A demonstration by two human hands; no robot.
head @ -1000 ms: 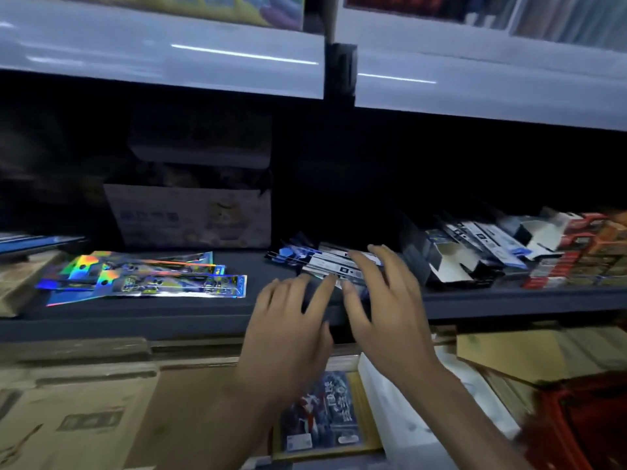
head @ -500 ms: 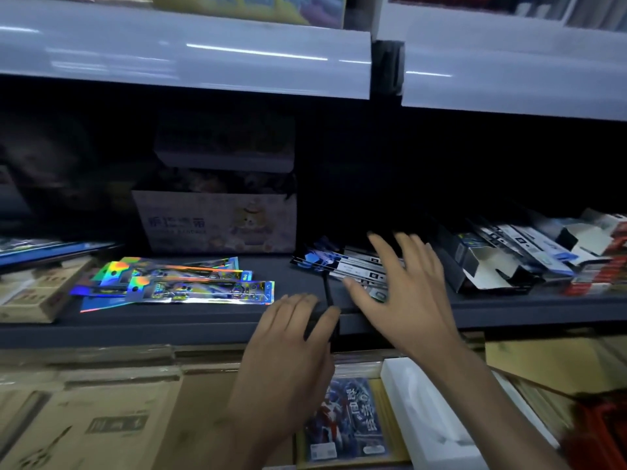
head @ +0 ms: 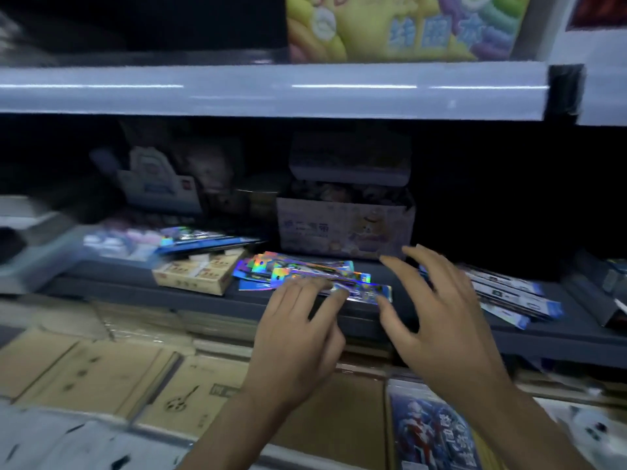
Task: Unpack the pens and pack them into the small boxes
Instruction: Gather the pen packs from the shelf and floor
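A small pile of shiny holographic pen packs (head: 305, 271) lies on the dark shelf (head: 203, 296). My left hand (head: 298, 330) reaches over the shelf edge, its straight fingers touching the nearest pack. Just to the right, my right hand (head: 437, 313) hovers with fingers spread, holding nothing. A second pile of blue and white pen packs (head: 509, 293) lies behind and right of my right hand. A tan small box (head: 196, 271) sits left of the shiny packs.
A pale printed carton (head: 346, 228) stands behind the packs, under a white upper shelf (head: 271, 93). Brown cardboard boxes (head: 101, 374) and a blue printed pack (head: 437, 435) lie below the shelf. More packs (head: 169, 239) lie at the left.
The view has swung left. Both hands moved from the blue and white packs over to the holographic packs; the left hand now touches the nearest one.
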